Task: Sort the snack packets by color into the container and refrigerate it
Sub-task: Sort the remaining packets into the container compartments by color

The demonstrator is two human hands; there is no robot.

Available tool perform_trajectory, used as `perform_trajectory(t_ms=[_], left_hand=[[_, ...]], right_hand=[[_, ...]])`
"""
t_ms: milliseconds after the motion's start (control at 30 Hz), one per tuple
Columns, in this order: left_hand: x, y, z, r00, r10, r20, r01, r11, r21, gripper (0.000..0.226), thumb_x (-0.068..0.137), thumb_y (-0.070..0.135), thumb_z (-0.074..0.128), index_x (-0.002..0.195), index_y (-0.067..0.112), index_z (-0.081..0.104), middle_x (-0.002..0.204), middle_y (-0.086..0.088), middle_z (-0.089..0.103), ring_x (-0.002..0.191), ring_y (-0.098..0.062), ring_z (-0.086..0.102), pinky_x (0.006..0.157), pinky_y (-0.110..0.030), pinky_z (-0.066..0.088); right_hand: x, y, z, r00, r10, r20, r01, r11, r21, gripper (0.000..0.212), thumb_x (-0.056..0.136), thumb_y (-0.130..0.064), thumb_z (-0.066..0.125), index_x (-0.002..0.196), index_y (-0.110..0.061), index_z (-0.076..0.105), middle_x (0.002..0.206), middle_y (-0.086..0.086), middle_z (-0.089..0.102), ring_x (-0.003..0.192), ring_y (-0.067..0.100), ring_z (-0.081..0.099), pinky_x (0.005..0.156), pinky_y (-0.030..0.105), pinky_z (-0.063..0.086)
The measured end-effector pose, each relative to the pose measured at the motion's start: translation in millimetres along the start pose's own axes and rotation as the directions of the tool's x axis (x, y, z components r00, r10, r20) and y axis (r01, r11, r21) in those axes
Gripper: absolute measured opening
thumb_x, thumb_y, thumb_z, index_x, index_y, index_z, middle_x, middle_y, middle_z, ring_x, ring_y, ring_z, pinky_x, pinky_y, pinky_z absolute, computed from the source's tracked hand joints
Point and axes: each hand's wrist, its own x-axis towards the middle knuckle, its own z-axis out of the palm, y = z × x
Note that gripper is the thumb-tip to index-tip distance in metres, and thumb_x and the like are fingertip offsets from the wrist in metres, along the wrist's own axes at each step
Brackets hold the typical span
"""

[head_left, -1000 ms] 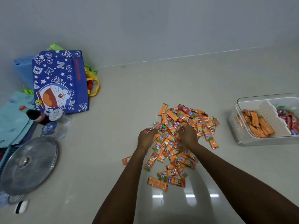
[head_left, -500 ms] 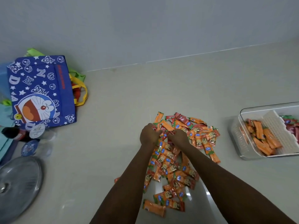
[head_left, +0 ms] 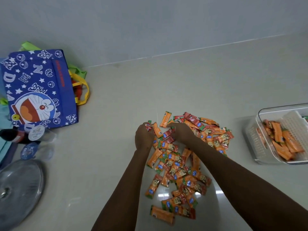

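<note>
Dozens of snack packets [head_left: 180,165], mostly orange with some red, lie in a loose heap on the pale floor near its front edge, right of centre. Left hand [head_left: 144,138]: knuckles up at the heap's far left edge, fingers curled around a red packet [head_left: 148,127]; grip closed on it. Right hand [head_left: 181,133]: palm down on the far part of the heap, fingers bent among red and orange packets; whether its grip pinches anything cannot be told. Both bare forearms reach in from the front edge, crossing over the heap.

Clear container [head_left: 260,140]: at the floor's right edge, well apart from the heap, with a white perforated divider [head_left: 295,125]; orange packets fill its near compartment.

Blue cartoon bag [head_left: 38,90]: by the wall at the far left, yellow and green handles beside it. Dark bottle [head_left: 10,135] and capped cups [head_left: 35,132]: just in front of the bag. Metal lid [head_left: 20,189]: front left corner.
</note>
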Motion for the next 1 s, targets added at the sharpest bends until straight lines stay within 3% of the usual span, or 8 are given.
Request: perform_trajectory(t_ms=[100, 233, 300, 433, 533, 633, 800, 1000], left_hand=[[2.0, -1.2, 0.4, 0.995, 0.075, 0.067, -0.075, 0.997, -0.007, 0.015, 0.092, 0.019, 0.055, 0.092, 0.010, 0.068, 0.094, -0.006, 0.070, 0.086, -0.021, 0.066, 0.069, -0.029, 0.051], [5.4, -5.6, -6.4, 0.996, 0.064, 0.068, -0.068, 0.996, 0.055, 0.015, 0.091, 0.015, 0.057, 0.096, 0.008, 0.068, 0.100, -0.009, 0.068, 0.091, -0.024, 0.066, 0.071, -0.026, 0.046], [7.3, -10.8, -8.5, 0.993, 0.080, 0.088, -0.091, 0.987, 0.131, 0.021, 0.089, 0.022, 0.062, 0.106, 0.010, 0.067, 0.107, -0.008, 0.066, 0.097, -0.024, 0.064, 0.076, -0.028, 0.046], [9.5, -17.5, -7.9, 0.969, 0.093, 0.230, -0.144, 0.965, 0.219, 0.027, 0.088, 0.027, 0.063, 0.112, 0.013, 0.063, 0.111, -0.006, 0.067, 0.103, -0.024, 0.063, 0.081, -0.032, 0.048], [11.9, -18.9, -12.4, 0.967, 0.034, 0.254, -0.108, 0.954, 0.280, 0.024, 0.092, 0.021, 0.055, 0.111, 0.008, 0.062, 0.112, -0.012, 0.067, 0.104, -0.028, 0.062, 0.082, -0.034, 0.048], [5.6, -16.3, -20.6, 0.959, -0.034, 0.282, 0.016, 0.998, 0.067, 0.020, 0.096, 0.021, 0.052, 0.101, 0.006, 0.064, 0.105, -0.017, 0.067, 0.090, -0.027, 0.061, 0.073, -0.032, 0.044], [-13.7, -9.9, -38.0, 0.880, -0.196, 0.433, 0.394, 0.811, -0.433, 0.018, 0.098, 0.029, 0.052, 0.101, 0.016, 0.064, 0.086, -0.001, 0.062, 0.070, -0.012, 0.049, 0.064, -0.025, 0.041], [-18.8, 5.8, -31.7, 0.873, -0.094, 0.479, 0.295, 0.883, -0.365, 0.007, 0.097, 0.022, 0.051, 0.102, 0.021, 0.056, 0.089, -0.001, 0.064, 0.073, -0.011, 0.059, 0.064, -0.026, 0.048]], right_hand=[[8.9, 0.8, 4.7, 0.994, -0.068, 0.088, 0.086, 0.972, -0.219, 0.042, 0.084, -0.006, 0.057, 0.122, -0.022, 0.062, 0.120, 0.008, 0.065, 0.110, 0.027, 0.059, 0.084, 0.035, 0.050], [12.6, -4.4, -1.1, 0.995, -0.033, 0.097, 0.056, 0.966, -0.253, 0.030, 0.088, -0.009, 0.057, 0.119, -0.006, 0.057, 0.122, 0.014, 0.057, 0.117, 0.030, 0.052, 0.091, 0.036, 0.042], [10.6, -1.2, -2.8, 0.995, 0.026, 0.094, -0.010, 0.986, -0.165, 0.033, 0.090, -0.011, 0.058, 0.122, -0.003, 0.055, 0.124, 0.015, 0.055, 0.118, 0.030, 0.051, 0.092, 0.035, 0.041], [-5.2, 0.8, -13.5, 0.977, 0.167, 0.128, -0.186, 0.971, 0.149, 0.034, 0.092, -0.013, 0.058, 0.123, -0.005, 0.050, 0.109, 0.014, 0.060, 0.091, 0.026, 0.058, 0.062, 0.029, 0.041], [-20.8, -1.2, -20.8, 0.964, 0.216, 0.153, -0.257, 0.903, 0.345, 0.045, 0.094, -0.017, 0.057, 0.134, -0.006, 0.042, 0.117, 0.015, 0.060, 0.089, 0.022, 0.058, 0.064, 0.028, 0.045], [-28.0, -3.2, -23.0, 0.954, 0.231, 0.191, -0.295, 0.832, 0.470, 0.050, 0.097, -0.025, 0.052, 0.140, -0.008, 0.036, 0.111, 0.011, 0.058, 0.081, 0.016, 0.059, 0.064, 0.026, 0.044], [-21.2, 1.3, -20.7, 0.888, 0.259, 0.379, -0.458, 0.439, 0.773, 0.023, 0.095, -0.021, 0.047, 0.109, -0.005, 0.056, 0.072, 0.007, 0.061, 0.061, 0.018, 0.058, 0.071, 0.041, 0.045], [-32.9, 14.9, -20.1, 0.902, 0.199, 0.384, -0.402, 0.061, 0.913, 0.028, 0.096, -0.025, 0.054, 0.106, -0.004, 0.068, 0.070, 0.002, 0.065, 0.057, 0.015, 0.064, 0.055, 0.030, 0.056]])
